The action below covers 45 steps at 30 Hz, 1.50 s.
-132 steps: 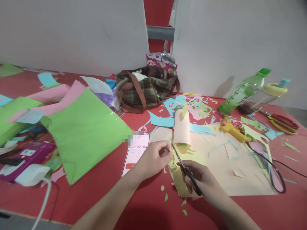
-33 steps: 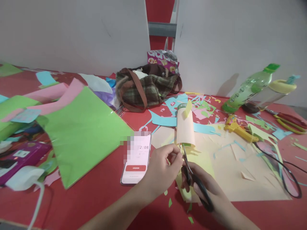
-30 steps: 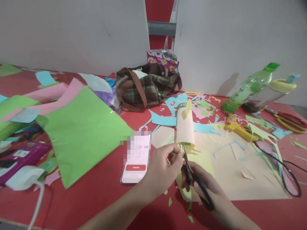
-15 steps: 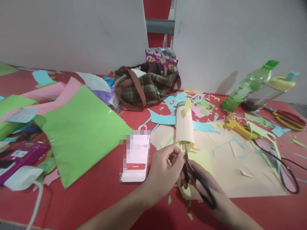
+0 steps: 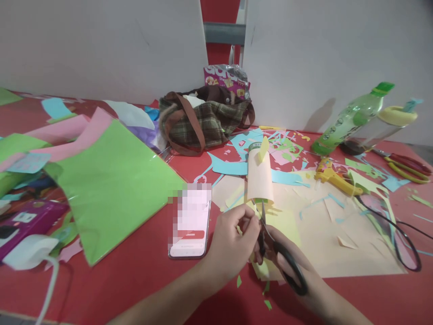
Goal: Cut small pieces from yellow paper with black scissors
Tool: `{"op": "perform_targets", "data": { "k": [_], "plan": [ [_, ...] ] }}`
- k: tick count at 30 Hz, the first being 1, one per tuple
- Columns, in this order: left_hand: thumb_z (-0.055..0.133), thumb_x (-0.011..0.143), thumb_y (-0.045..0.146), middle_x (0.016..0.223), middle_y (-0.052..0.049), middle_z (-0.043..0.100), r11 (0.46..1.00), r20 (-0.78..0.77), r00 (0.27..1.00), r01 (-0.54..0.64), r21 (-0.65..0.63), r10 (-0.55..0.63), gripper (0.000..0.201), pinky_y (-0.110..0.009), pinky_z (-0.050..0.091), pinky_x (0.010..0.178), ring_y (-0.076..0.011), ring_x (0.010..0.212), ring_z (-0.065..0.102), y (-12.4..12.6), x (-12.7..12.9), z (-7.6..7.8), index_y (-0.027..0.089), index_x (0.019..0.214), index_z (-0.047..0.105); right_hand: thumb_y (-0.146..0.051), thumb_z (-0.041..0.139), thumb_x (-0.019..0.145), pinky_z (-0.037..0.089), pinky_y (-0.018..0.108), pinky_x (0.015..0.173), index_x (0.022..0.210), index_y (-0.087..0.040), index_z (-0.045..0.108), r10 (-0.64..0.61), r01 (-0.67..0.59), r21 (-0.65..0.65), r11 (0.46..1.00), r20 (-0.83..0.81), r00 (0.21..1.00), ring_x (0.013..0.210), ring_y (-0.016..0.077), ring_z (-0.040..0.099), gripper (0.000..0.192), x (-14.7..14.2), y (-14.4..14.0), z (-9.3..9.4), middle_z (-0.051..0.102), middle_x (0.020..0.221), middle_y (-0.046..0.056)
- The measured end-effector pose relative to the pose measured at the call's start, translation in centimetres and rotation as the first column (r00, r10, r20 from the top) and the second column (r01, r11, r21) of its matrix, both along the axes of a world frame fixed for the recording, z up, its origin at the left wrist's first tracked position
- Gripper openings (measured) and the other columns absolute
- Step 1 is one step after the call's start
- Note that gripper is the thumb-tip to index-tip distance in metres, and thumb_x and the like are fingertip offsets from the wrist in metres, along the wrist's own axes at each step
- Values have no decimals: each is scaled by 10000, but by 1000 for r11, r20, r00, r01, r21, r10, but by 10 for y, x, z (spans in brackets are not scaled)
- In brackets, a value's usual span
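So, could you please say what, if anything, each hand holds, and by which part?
The right hand holds scissors by their black handles; whether the left hand pinches anything is unclear.

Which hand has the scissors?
The right hand, gripping the black-handled scissors; the left hand is curled beside the blades, what it pinches unclear.

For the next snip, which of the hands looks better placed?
The right hand, I'd judge: it grips the black-handled scissors, blades pointing forward, while the left hand is curled close beside them, without a cutting tool.
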<state>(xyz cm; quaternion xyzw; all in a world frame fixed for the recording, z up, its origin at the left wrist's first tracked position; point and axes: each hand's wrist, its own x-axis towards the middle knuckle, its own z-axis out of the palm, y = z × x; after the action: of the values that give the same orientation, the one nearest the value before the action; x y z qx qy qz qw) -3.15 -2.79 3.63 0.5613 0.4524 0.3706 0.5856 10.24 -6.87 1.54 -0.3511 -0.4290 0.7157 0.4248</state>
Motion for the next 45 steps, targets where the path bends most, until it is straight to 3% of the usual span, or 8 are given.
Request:
{"op": "perform_targets", "data": {
  "k": [14,35,45],
  "plan": [
    [342,813,228,401,78,421,999,-40,999,-32,-5,31,228,-177,373,404,-64,352,439,-2,2,0,190,588,343,-457,483,746,315,290,582,1021,-206,484,14,-14,3,1000,52,999,658,158,386,373,-2,2,7,434,721,20],
    [355,795,212,412,75,428,997,3,1000,-27,-75,28,204,-177,370,407,-67,358,447,0,3,1,188,594,374,-485,482,732,328,237,450,986,-225,494,5,-6,11,1000,129,992,576,127,356,364,-4,3,11,403,689,4],
    [366,781,188,518,50,416,999,-66,998,-15,37,18,193,-178,354,490,-74,493,428,2,-2,2,174,591,394,-493,488,725,335,261,469,977,-209,482,0,1,-5,1000,137,991,558,124,361,381,-4,3,10,391,647,-11]
  ]
}}
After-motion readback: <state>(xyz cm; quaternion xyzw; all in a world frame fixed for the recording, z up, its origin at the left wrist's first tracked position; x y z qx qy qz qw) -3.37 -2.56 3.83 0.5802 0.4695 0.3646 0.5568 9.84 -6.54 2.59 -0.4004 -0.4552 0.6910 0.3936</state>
